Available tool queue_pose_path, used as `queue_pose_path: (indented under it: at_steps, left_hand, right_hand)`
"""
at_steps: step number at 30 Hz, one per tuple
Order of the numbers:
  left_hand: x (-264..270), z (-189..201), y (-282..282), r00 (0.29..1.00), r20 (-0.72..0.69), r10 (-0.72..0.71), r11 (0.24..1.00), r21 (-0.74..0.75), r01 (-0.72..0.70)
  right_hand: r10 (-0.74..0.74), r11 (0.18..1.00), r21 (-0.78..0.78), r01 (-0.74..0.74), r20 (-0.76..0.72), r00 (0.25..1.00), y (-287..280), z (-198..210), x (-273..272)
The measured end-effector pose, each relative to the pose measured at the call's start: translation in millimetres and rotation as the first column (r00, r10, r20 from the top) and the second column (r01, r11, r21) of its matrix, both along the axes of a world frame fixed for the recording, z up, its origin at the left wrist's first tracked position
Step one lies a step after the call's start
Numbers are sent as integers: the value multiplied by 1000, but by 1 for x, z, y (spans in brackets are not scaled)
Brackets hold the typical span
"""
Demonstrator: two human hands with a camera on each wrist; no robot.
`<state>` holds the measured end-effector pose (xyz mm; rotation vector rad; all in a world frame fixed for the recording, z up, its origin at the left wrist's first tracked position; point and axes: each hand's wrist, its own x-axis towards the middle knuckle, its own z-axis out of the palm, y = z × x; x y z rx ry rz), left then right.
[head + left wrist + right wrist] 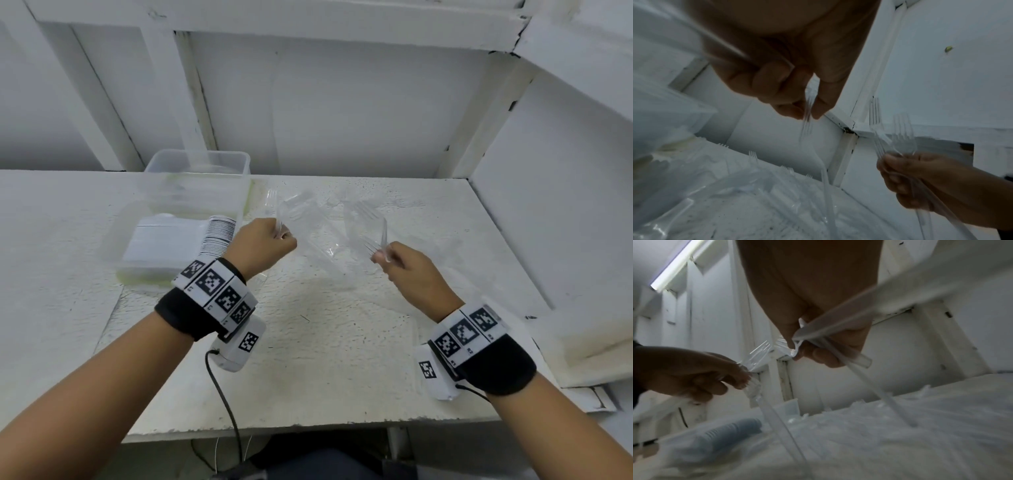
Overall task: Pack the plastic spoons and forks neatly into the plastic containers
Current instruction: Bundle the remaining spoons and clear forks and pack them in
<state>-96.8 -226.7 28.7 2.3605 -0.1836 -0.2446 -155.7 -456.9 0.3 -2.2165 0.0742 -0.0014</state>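
Above the table, her left hand [263, 245] pinched one clear fork [807, 113]; the right hand [407, 270] clutched a fork bundle [898, 138]. Loose forks [308, 219] lay just beyond both; containers [198, 185] waited left. Aligning tines first would probably stack them neatly.

White table [342, 359], white framed wall [342, 113], clear plastic bag [325, 236]

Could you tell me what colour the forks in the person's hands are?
Clear, colourless plastic; the forks in the right hand show best in the left wrist view.
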Motion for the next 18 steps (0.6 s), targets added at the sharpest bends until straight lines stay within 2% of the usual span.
queue_pose_path:
  at_steps: [3, 6, 10, 18]
  left_hand:
    - [-5, 9, 10, 995, 90, 45, 993, -115, -35]
    - [-10, 12, 13, 996, 69, 56, 970, -240, -38]
    - [-16, 14, 14, 995, -72, 70, 905, -415, -94]
    - [-27, 2, 18, 955, -297, 5, 784, -592, -188]
  right_hand:
    - [70, 997, 14, -72, 133, 989, 27, 20, 3]
    - [155, 986, 29, -164, 206, 966, 51, 34, 8]
    - [241, 967, 45, -250, 151, 959, 74, 28, 12]
    - [163, 958, 235, -163, 19, 986, 88, 7, 8]
